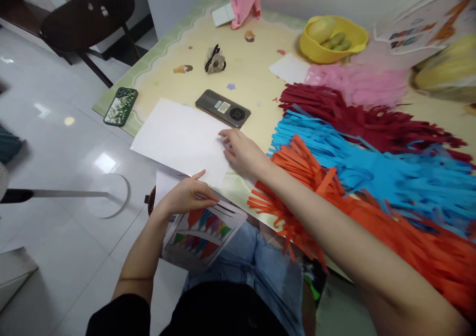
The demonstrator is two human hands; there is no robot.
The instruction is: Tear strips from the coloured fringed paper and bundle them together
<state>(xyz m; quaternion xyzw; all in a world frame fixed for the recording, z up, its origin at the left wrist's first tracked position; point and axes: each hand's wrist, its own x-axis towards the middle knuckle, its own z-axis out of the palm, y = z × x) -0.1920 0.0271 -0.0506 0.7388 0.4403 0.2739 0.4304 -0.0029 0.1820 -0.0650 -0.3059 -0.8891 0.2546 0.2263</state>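
My left hand [189, 195] is closed at the table's front edge, pinching the top of a printed sheet [199, 239]. Rows of coloured pennant-like shapes show on this sheet, which hangs tilted over my lap. My right hand [241, 150] rests its fingertips on the right part of a blank white sheet of paper [178, 132], fingers bent and a little apart. That white sheet lies on the table and sticks out past its front left edge. Another white sheet [163, 182] shows partly beneath it, behind my left hand.
Orange [357, 217], blue [372, 162] and dark red [345, 107] paper fringes cover the table's right side. Beyond the white sheet lie a grey phone [223, 108] and a hair clip [214, 62]. A patterned phone [121, 106] sits left; a yellow basket [312, 50] holds fruit.
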